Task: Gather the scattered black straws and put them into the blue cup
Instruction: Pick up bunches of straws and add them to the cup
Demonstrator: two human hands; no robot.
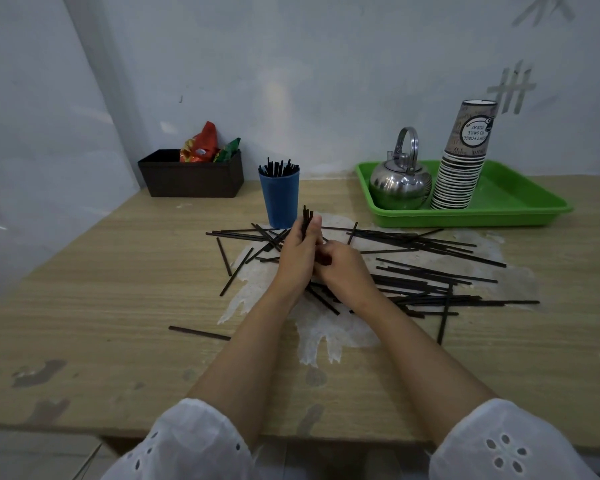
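A blue cup (280, 199) stands upright on the wooden table (118, 271) with several black straws (278, 168) sticking out of it. Many more black straws (430, 271) lie scattered across the table's middle and right. My left hand (297, 258) grips a small bundle of black straws (306, 218) upright, just in front of the cup. My right hand (343, 268) is pressed against the lower end of that bundle, fingers curled round it. One stray straw (199, 333) lies alone near the left forearm.
A green tray (520, 206) at the back right carries a steel kettle (399, 181) and a tall stack of paper cups (465, 157). A dark box (191, 178) with snack packets sits at the back left against the wall. A pale worn patch marks the tabletop.
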